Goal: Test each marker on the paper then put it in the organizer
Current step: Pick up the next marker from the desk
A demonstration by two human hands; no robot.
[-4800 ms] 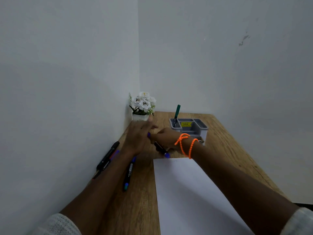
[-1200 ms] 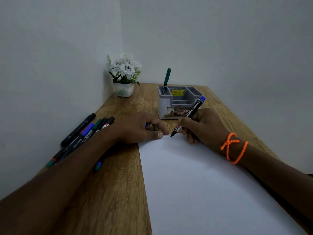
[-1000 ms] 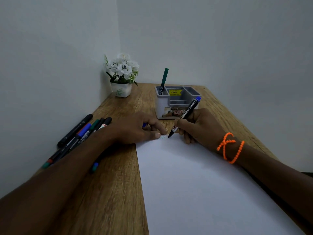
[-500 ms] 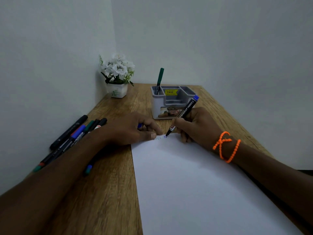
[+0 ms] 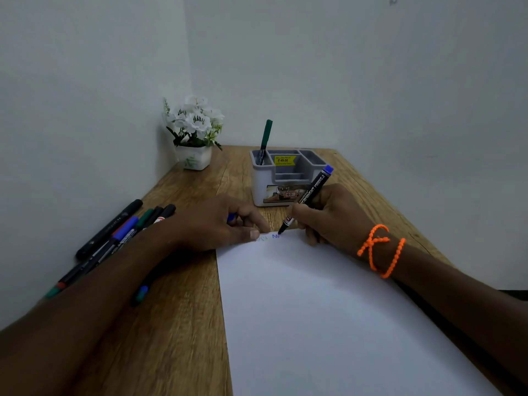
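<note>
The blue permanent marker (image 5: 310, 196) is pinched low on its barrel by the right hand (image 5: 331, 214), tip down on the far edge of the paper (image 5: 328, 310), beside a small blue zigzag (image 5: 275, 236). The far left corner is pinned by the left hand (image 5: 217, 227), a blue cap (image 5: 231, 217) held in its curled fingers. Pressure is best kept light and strokes short. The organizer (image 5: 285, 178), with a green marker (image 5: 265, 141) standing in it, waits just beyond; untested markers (image 5: 120, 235) lie at the left.
</note>
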